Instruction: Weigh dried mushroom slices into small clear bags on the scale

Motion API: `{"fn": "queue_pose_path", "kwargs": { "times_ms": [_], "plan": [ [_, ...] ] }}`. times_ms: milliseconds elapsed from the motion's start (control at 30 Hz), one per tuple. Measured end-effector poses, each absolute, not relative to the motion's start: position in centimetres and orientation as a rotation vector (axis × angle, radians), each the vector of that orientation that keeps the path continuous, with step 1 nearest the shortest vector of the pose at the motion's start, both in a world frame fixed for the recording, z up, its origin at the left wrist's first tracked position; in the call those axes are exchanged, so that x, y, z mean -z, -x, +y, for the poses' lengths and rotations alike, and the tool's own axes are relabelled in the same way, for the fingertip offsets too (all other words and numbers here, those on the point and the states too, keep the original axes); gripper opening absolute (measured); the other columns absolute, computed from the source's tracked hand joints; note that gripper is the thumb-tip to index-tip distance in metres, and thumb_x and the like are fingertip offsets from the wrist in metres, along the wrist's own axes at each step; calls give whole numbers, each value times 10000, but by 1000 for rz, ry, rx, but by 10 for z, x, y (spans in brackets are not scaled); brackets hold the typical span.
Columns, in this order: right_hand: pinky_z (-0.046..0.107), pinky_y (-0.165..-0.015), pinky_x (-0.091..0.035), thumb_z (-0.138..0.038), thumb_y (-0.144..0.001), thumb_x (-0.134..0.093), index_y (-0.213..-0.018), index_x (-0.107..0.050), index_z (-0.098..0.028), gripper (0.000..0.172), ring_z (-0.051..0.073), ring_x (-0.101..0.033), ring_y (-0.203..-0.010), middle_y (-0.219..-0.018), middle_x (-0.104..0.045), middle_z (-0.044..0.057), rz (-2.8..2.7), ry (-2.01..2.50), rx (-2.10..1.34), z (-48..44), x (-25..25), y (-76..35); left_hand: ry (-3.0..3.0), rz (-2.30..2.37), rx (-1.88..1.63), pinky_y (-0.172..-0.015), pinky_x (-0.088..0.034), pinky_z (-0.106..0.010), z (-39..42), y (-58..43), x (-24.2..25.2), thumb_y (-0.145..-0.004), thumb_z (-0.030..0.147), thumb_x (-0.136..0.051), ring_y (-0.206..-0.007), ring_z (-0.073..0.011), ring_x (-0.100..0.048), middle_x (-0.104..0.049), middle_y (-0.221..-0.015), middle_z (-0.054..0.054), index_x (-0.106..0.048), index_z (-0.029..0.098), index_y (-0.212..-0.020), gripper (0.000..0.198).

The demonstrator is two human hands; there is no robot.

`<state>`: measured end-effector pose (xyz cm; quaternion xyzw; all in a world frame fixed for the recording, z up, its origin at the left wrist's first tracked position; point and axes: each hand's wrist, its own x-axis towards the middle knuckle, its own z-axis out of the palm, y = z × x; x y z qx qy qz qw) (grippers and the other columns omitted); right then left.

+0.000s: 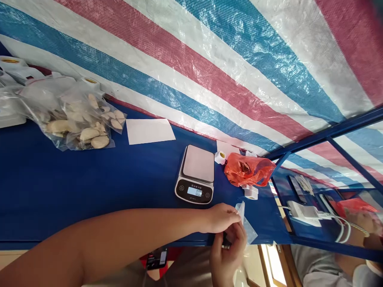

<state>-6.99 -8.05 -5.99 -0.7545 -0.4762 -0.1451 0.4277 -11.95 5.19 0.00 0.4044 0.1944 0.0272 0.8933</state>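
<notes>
My left hand (223, 218) reaches across from the left, its fingers closed in a pinch on a small clear plastic bag (249, 232). Just below it, my right hand (229, 252) also has its thumb and fingers pinched together at the same bag. Part of the bag sticks out to the right of the fingers, and the rest is hidden behind them. Right above my left hand stands a digital kitchen scale (198, 163); its display is lit and its plate carries nothing.
Clear bags of pale slices (89, 133) lie at left on the blue table (89, 187), beside a white paper sheet (149, 130). A red plastic bag (247, 169) sits near white fittings (250, 192). A blue frame (284, 159) and a person's arm (359, 221) are at right.
</notes>
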Motion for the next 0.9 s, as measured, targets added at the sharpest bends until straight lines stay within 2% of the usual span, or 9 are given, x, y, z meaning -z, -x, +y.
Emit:
{"fn": "queue_pose_path", "kwargs": {
  "times_ms": [67,267,367,467,600,733,900],
  "plan": [
    [489,-875,-569,-389,-971,-620,-1319,-566,-151,425,359,-640,-1172,-1345,-591,253,-1140,1858,364,-82,63,69,-877,410,-86,-739,-486,-330,51,120,-2,-906,237,-576,-656,-142,-587,-564,-680,2,-558,169,-766,157],
    [584,-957,-567,-427,-977,-621,-1473,-491,-109,603,401,-642,-1249,-1383,-598,283,-1043,1814,258,-81,71,69,-912,417,-129,-785,-495,-353,51,121,-4,-937,296,-598,-648,-131,-559,-562,-687,5,-570,172,-785,198],
    [663,-1056,-490,-422,-976,-632,-1519,-465,-81,662,454,-548,-1384,-1497,-524,322,-1092,1826,348,-77,65,71,-894,416,-125,-815,-519,-371,51,121,-4,-937,282,-594,-662,-140,-582,-585,-709,-7,-580,173,-800,175],
    [689,-1147,-393,-387,-990,-626,-1600,-389,-90,719,456,-443,-1480,-1602,-427,302,-1097,1856,389,-75,56,75,-864,405,-126,-807,-534,-359,51,121,-3,-896,207,-613,-667,-147,-605,-589,-693,-12,-572,176,-798,110],
    [653,-1128,-438,-441,-999,-599,-1629,-354,-114,750,437,-464,-1466,-1604,-441,262,-1031,1835,182,-82,55,75,-915,373,-158,-757,-519,-314,50,123,2,-868,266,-697,-667,-135,-591,-600,-717,-18,-607,177,-829,132],
    [608,-1059,-502,-510,-1013,-519,-1576,-433,-87,710,427,-544,-1380,-1540,-511,257,-866,1759,13,-88,56,73,-887,329,-177,-790,-532,-308,50,123,5,-879,395,-716,-722,-145,-621,-620,-762,-22,-614,192,-857,228],
    [554,-1040,-507,-506,-1009,-496,-1542,-478,-75,685,398,-595,-1303,-1458,-580,241,-731,1705,-46,-84,51,76,-822,323,-152,-906,-537,-387,50,123,2,-926,304,-645,-716,-149,-640,-638,-773,-35,-600,172,-855,156]
  ]
}}
